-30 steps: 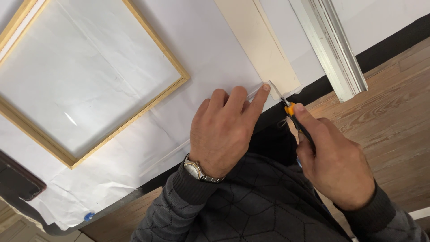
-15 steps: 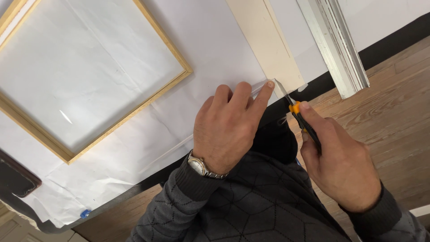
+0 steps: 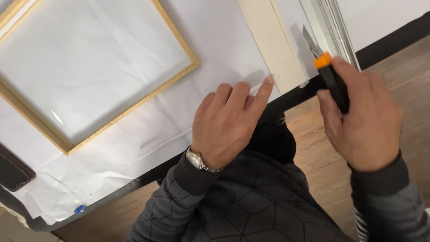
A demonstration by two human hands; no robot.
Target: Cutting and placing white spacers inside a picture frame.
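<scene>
A: Knife?
B: Utility knife (image 3: 329,74), black handle, orange tip, blade out. Sitting in right hand (image 3: 363,118), fingers clamped round the handle. Hovering just off the lower end of the cream strip (image 3: 271,42), blade pointing up past the strip's right edge, not touching it.
A: Other hand?
B: Left hand (image 3: 226,123) lying flat on the white paper (image 3: 134,130), fingers together and stretched, gripping nothing. Index fingertip (image 3: 269,81) just beside the cream strip's lower left corner. Wearing a wristwatch (image 3: 200,160) at the cuff of a dark grey sleeve.
A: Around the strip?
B: Left of the strip, well apart: wooden frame (image 3: 179,45) lying tilted on the paper. Right of the strip: pale metal moulding (image 3: 333,24) running alongside it. Below the strip: black table edge (image 3: 389,38), then wood floor (image 3: 403,67). Far left of the strip: dark flat object (image 3: 13,172) at the picture edge, can't tell what. Blue bit (image 3: 79,209) at the paper's lower corner, too small to tell.
</scene>
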